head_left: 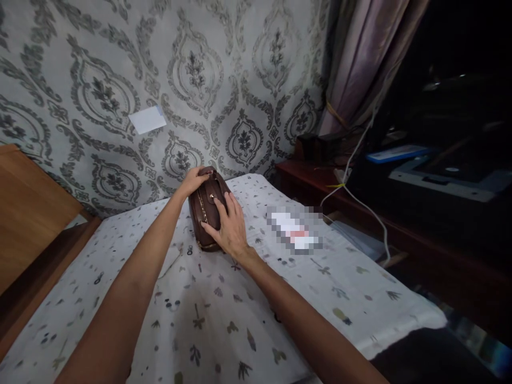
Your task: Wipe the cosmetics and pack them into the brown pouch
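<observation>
A brown handbag [213, 212] with a gold-coloured zip and a small flap with a metal stud rests on the patterned white bed sheet [224, 330]. My left hand [194, 181] grips the bag's far left corner, its fingers partly hidden over the edge. Across the bag's near right side lies my right hand [230, 226], fingers spread, the thumb by the zip and a fingertip near the stud. Whether the zip is closed all along cannot be made out. A thin pale cord [171, 262] lies on the sheet left of the bag.
A phone-like blurred rectangle [295, 230] lies on the sheet to the right. Beyond it stands a dark red wooden table [298, 173] with a hanging white cable [370, 205]. A wooden headboard [36, 208] borders the left, and wallpapered wall [192, 69] rises behind the bag.
</observation>
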### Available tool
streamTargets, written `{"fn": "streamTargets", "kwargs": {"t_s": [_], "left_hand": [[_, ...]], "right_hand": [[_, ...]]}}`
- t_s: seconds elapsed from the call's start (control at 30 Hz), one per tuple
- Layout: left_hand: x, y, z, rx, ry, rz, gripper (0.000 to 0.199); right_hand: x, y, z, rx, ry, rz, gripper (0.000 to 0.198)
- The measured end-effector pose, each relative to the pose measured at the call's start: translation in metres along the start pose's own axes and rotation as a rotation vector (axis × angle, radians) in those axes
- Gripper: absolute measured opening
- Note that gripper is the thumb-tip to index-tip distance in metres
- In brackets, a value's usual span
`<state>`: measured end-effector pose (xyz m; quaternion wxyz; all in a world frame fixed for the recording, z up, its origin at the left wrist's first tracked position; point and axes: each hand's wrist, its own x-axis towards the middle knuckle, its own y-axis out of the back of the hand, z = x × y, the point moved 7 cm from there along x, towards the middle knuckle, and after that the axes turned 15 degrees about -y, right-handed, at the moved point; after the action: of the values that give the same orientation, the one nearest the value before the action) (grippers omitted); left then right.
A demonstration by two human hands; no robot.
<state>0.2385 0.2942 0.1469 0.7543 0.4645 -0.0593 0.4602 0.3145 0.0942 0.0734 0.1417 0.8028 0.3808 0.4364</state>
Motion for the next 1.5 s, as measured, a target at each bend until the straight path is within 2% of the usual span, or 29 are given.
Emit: {"fn": "streamTargets", "kwargs": {"t_s": [0.1,0.2,0.43,0.73,0.9,1.07,1.2,1.5], "left_hand": [[-0.009,0.016,-0.004,0.058,0.001,0.089,0.025],[-0.018,0.022,-0.007,0.102,0.009,0.142,0.026],[-0.028,0.003,-0.007,0.193,0.024,0.156,0.03],[-0.032,-0.004,-0.005,0.297,0.032,0.199,0.025],[-0.032,-0.001,-0.009,0.248,0.016,0.217,0.024],[-0.031,0.023,-0.023,0.155,0.01,0.229,0.021],[-0.029,0.039,-0.034,0.133,0.03,0.238,0.022],[-0.024,0.03,-0.041,0.084,0.104,0.294,0.02]], "right_hand": [[-0.003,-0.002,0.001,-0.016,-0.025,0.011,0.071],[-0.004,-0.003,-0.001,-0.03,-0.063,0.012,0.07],[-0.002,-0.005,-0.009,-0.071,-0.109,0.028,0.07],[-0.003,-0.013,-0.008,-0.094,-0.086,0.051,0.08],[-0.005,-0.011,-0.01,-0.103,-0.049,0.06,0.067],[-0.006,-0.009,-0.011,-0.11,-0.049,0.06,0.065],[-0.007,-0.009,-0.013,-0.11,-0.034,0.045,0.056],[-0.007,-0.008,-0.014,-0.119,-0.027,0.03,0.05]]}}
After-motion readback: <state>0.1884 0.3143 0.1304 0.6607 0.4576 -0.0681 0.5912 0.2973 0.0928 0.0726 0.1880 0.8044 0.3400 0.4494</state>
